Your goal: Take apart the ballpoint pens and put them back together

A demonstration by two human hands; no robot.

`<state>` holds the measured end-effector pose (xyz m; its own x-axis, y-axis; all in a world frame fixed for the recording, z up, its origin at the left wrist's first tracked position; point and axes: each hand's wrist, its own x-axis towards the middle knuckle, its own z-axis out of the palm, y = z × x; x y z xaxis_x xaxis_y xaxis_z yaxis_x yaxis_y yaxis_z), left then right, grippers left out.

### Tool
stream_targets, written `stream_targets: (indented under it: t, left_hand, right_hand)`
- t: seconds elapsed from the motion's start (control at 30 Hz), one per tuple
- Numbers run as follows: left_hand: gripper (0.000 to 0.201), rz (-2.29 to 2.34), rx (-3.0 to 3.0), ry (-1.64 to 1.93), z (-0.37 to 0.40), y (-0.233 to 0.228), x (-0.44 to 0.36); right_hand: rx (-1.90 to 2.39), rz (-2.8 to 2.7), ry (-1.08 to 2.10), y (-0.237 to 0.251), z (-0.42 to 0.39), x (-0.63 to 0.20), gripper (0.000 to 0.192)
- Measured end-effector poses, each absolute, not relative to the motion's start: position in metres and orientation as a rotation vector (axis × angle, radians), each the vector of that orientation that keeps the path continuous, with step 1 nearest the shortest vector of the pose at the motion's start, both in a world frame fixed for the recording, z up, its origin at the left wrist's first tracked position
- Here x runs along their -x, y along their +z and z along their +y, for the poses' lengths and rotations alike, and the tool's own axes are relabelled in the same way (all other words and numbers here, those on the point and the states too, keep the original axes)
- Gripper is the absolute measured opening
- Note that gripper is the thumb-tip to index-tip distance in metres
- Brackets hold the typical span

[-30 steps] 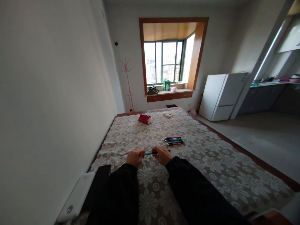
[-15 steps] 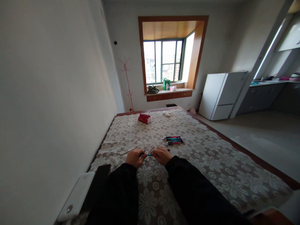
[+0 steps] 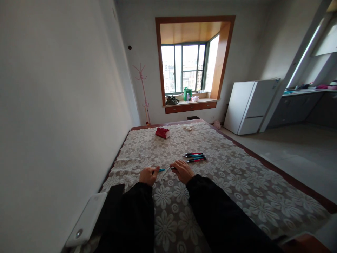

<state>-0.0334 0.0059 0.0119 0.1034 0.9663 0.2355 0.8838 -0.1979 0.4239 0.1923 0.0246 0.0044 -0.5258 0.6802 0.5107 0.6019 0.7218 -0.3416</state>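
My left hand (image 3: 147,175) is closed around a teal pen barrel (image 3: 162,170), whose end sticks out to the right past the fingertips. Just across from it, my right hand (image 3: 182,172) pinches a small dark pen part (image 3: 173,168), mostly covered by the fingers. A thin pale stick (image 3: 165,172), perhaps a refill, shows in the gap between the hands; what supports it I cannot tell. Beyond my right hand, several pens (image 3: 195,157) in black, teal and red lie side by side on the patterned tablecloth (image 3: 173,207).
Farther back on the table are a red packet (image 3: 162,133) and small whitish pieces (image 3: 187,128). A white device (image 3: 86,221) and a dark flat object (image 3: 112,200) lie at the left, near the wall. A white fridge (image 3: 250,105) stands beyond the table's right side.
My hands have drawn apart; the left moved slightly left with the teal barrel. The barrel, which bridged both hands, now shows a free end and a gap before the dark part.
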Motion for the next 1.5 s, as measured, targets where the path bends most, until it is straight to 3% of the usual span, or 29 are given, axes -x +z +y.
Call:
stream_targets:
  t: [0.2, 0.47, 0.87, 1.03, 1.23, 1.5]
  left_hand:
    - [0.020, 1.747, -2.256, 0.868, 0.009, 0.018, 0.046]
    - [0.015, 1.828, -2.152, 0.976, 0.018, 0.007, 0.055]
    - [0.015, 1.841, -1.960, 0.997, 0.033, -0.018, 0.063]
    - [0.029, 1.738, -2.126, 1.116, 0.023, -0.002, 0.054]
    - [0.011, 1.328, -2.485, 0.899, 0.007, 0.008, 0.033]
    - [0.005, 1.476, -2.447, 0.877, 0.010, 0.005, 0.039]
  right_hand:
    - [1.136, -2.267, 0.107, -0.002, 0.031, -0.198, 0.010]
    - [1.272, -2.274, 0.079, -0.004, 0.033, -0.199, 0.010]
    - [0.910, -2.496, 0.242, -0.010, 0.026, -0.192, 0.013]
    - [0.864, -2.526, 0.268, -0.009, 0.028, -0.193, 0.018]
    - [0.818, -2.483, 0.273, -0.015, 0.032, -0.192, 0.022]
    - [0.992, -2.353, 0.323, -0.015, 0.034, -0.195, 0.020]
